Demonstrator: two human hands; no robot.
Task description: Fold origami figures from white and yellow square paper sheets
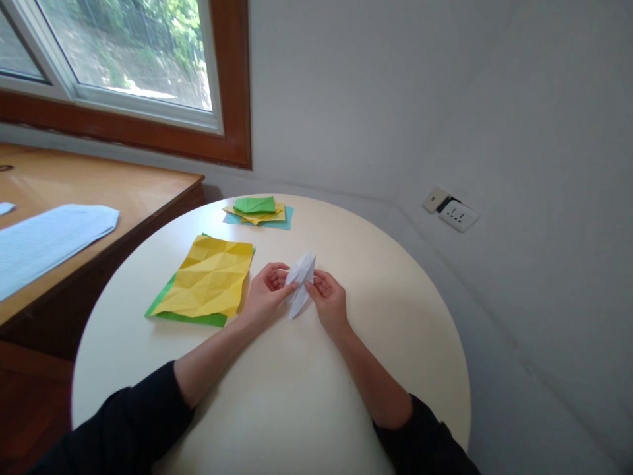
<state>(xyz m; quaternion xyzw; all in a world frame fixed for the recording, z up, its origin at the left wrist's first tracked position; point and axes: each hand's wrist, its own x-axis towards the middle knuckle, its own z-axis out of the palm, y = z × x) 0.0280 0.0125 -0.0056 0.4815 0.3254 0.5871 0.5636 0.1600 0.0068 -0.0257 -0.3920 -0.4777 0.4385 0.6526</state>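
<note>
1. Head view: the left hand (267,290) and the right hand (327,298) both pinch a folded white paper (301,282), held between them just above the round table (405,316), so each side is braced for creasing.
2. A creased yellow sheet (210,276) lies on a green sheet (190,316), left of the hands.
3. A small stack of coloured papers (257,211) sits at the far edge.

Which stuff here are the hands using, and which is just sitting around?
In use:
- white folded paper, pinched between the left hand and the right hand

Just lying about:
- creased yellow sheet on a green sheet
- small stack of folded coloured papers farther back on the round table
- pale blue paper on the wooden desk
</note>
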